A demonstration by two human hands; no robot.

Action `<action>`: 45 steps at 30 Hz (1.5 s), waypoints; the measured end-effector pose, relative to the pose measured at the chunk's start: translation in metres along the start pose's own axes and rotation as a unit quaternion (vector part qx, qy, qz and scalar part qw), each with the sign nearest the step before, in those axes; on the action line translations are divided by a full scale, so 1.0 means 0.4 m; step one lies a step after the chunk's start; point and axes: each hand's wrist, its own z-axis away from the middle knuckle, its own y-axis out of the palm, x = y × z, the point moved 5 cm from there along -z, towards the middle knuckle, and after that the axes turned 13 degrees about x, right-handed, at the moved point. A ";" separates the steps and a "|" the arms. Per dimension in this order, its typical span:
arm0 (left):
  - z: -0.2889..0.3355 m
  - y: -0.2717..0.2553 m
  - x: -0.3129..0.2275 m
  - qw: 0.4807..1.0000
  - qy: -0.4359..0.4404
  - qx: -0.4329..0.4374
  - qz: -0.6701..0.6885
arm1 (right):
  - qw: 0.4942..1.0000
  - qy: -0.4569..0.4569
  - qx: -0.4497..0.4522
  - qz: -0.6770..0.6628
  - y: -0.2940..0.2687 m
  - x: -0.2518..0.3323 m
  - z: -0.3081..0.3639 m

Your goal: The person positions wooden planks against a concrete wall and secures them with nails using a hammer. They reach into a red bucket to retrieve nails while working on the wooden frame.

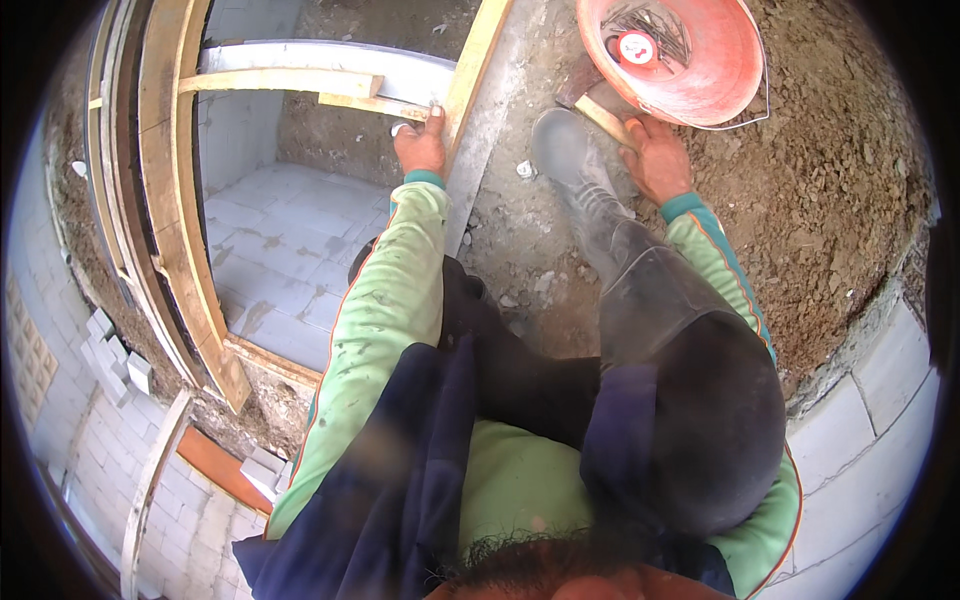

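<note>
the right hand (pixel 658 160) partly hides the wooden handle (pixel 604 120).

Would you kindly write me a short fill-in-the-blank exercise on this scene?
1. The bucket is nearest the person's ____ hand, which grips a handle.
2. The left hand holds the end of a batten made of ____.
3. The sleeves are mainly light ____.

Missing words: right; wood; green.

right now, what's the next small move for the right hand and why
Probably lift the wooden-handled tool clear of the red bucket: the right hand grips its handle close by the bucket, while the left hand holds the short wooden strip beside the long beam.
</note>
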 end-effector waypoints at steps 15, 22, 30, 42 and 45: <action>0.036 0.023 -0.042 0.987 -0.036 0.053 0.145 | 1.000 0.007 0.029 -0.007 -0.012 -0.017 0.026; 0.017 -0.017 -0.030 0.993 -0.046 0.049 0.093 | 1.000 -0.001 -0.004 -0.006 -0.009 0.033 0.020; 0.016 -0.019 0.005 0.976 -0.042 0.071 0.203 | 0.956 -0.215 -0.189 -0.070 -0.241 0.195 0.047; 0.026 -0.002 -0.049 0.983 -0.061 0.096 0.141 | 0.965 -0.004 -0.174 -0.195 -0.417 -0.115 -0.171; 0.023 -0.012 -0.033 0.988 -0.067 0.080 0.118 | 0.973 0.017 -0.156 -0.171 -0.389 -0.128 -0.194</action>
